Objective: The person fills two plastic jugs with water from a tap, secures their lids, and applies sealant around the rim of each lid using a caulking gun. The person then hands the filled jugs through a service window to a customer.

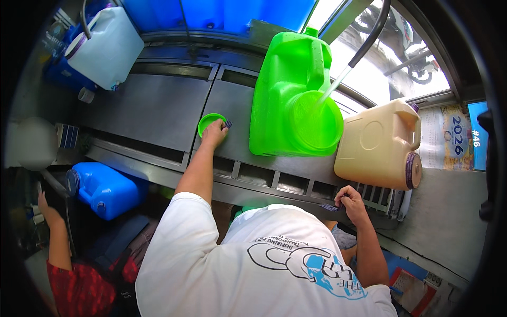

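My left hand (213, 133) is closed at a round green lid (205, 122) on the steel counter (142, 111), with a small purple striped piece (228, 123) between its fingers. Low on the right, my right hand (348, 201) pinches a small purple printed strip (329, 207) at the counter's front edge. A large green jug (277, 105) stands between and above my hands, its wide mouth uncapped and a hose (364, 42) over it with clear liquid running in. Right of it is a beige jug (372, 142) with a purple-rimmed cap.
A white jug (105, 53) sits back left, and blue containers (206, 10) line the rear. A blue jug (111, 193) lies lower left, beside a co-worker (79, 285) in red. A window (396, 53) showing a motorcycle and a wall calendar (443, 134) are on the right.
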A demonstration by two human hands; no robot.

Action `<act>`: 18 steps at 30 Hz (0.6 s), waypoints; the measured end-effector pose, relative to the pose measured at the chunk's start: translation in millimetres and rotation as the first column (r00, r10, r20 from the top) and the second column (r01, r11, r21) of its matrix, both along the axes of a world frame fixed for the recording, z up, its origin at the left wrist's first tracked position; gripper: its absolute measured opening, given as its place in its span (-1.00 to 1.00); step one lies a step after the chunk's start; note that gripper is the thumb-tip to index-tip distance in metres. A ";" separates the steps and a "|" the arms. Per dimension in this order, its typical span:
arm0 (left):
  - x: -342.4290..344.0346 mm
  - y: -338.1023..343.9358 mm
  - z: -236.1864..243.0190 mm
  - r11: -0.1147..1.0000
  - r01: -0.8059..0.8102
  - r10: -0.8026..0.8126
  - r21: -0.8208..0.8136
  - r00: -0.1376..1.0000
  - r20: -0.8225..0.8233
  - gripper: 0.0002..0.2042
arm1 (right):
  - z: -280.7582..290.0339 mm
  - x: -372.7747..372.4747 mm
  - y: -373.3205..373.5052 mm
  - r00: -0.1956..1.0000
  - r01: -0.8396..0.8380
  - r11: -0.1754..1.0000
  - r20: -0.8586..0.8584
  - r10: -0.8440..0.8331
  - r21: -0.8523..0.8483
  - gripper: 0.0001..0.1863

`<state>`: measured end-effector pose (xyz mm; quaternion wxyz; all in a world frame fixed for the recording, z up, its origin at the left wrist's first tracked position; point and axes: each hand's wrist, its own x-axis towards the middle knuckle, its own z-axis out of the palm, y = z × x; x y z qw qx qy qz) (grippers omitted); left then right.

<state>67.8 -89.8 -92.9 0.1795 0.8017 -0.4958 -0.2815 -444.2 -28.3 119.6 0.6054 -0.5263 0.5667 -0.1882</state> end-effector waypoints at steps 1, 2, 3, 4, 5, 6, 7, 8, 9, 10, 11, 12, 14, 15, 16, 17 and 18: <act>1.8 0.1 -6.6 1.000 0.016 -0.016 0.018 1.000 0.016 -0.77 | 0.3 2.6 -4.9 1.000 -0.011 1.000 -0.011 0.011 0.015 -0.88; 1.2 -1.1 -10.8 0.999 0.033 -0.031 -0.039 0.998 0.056 -0.77 | 2.9 7.1 -10.0 1.000 -0.013 1.000 -0.022 0.014 0.029 -0.89; 0.5 -4.1 -9.6 0.999 0.010 -0.009 -0.030 0.999 0.043 -0.77 | 7.2 12.3 -14.3 1.000 -0.009 0.999 -0.028 0.010 0.053 -0.90; -0.1 -7.0 -8.2 1.000 -0.014 0.015 -0.020 0.999 0.028 -0.76 | 12.6 18.7 -20.0 0.999 -0.006 0.997 -0.036 0.009 0.078 -0.92; 2.3 -7.1 -6.7 0.999 -0.043 0.043 -0.007 0.999 0.020 -0.76 | 14.9 25.4 -25.4 0.999 -0.008 0.994 -0.037 0.012 0.105 -0.93; 5.7 -4.8 -9.4 0.996 -0.043 0.045 -0.074 0.999 0.029 -0.77 | 14.2 32.2 -30.3 0.995 -0.028 0.997 -0.097 0.036 0.077 -0.97; 9.0 -0.7 -12.1 0.990 -0.089 0.089 -0.106 0.996 -0.010 -0.76 | 15.2 42.0 -35.1 0.981 -0.073 0.997 -0.175 0.078 0.034 -0.95; 9.3 2.2 -7.5 0.982 -0.131 0.125 -0.135 0.991 -0.051 -0.76 | 15.5 53.3 -38.6 0.961 -0.114 0.993 -0.254 0.109 -0.004 -0.92; 9.7 6.9 -3.6 0.972 -0.172 0.159 -0.162 0.983 -0.091 -0.76 | 15.7 63.4 -39.2 0.934 -0.158 0.987 -0.331 0.136 -0.039 -0.89; 9.2 14.8 0.3 0.959 -0.204 0.176 -0.197 0.973 -0.149 -0.77 | 6.5 69.3 -38.2 0.937 -0.170 0.984 -0.317 0.145 -0.052 -0.85; 1.8 27.5 7.9 0.959 -0.202 0.139 -0.201 0.947 -0.291 -0.78 | -5.9 74.1 -37.0 0.941 -0.180 0.981 -0.302 0.152 -0.069 -0.80; -7.0 44.1 13.9 0.958 -0.199 0.096 -0.204 0.900 -0.424 -0.79 | -12.0 83.1 -35.1 0.935 -0.170 0.985 -0.318 0.160 -0.005 -0.78; -44.5 83.0 37.0 0.981 -0.073 -0.078 -0.178 0.696 -0.714 -0.86 | -21.6 101.3 -30.8 0.925 -0.191 0.978 -0.318 0.208 0.083 -0.74; -69.0 103.9 50.4 0.990 -0.020 -0.102 -0.141 0.590 -0.801 -0.88 | -22.2 109.9 -29.6 0.933 -0.226 0.968 -0.260 0.247 0.109 -0.72; -95.2 120.1 69.7 0.993 0.034 -0.120 -0.115 0.362 -0.924 -0.89 | -29.2 114.1 -26.1 0.949 -0.222 0.967 -0.200 0.245 0.128 -0.72; -118.6 132.8 75.0 0.990 0.077 -0.133 -0.118 0.239 -0.962 -0.88 | -36.9 116.8 -23.8 0.959 -0.225 0.964 -0.142 0.245 0.144 -0.72; -139.0 139.6 87.6 0.981 0.148 -0.163 -0.128 0.258 -0.952 -0.91 | -42.0 119.0 -22.4 0.977 -0.199 0.960 -0.039 0.211 0.198 -0.73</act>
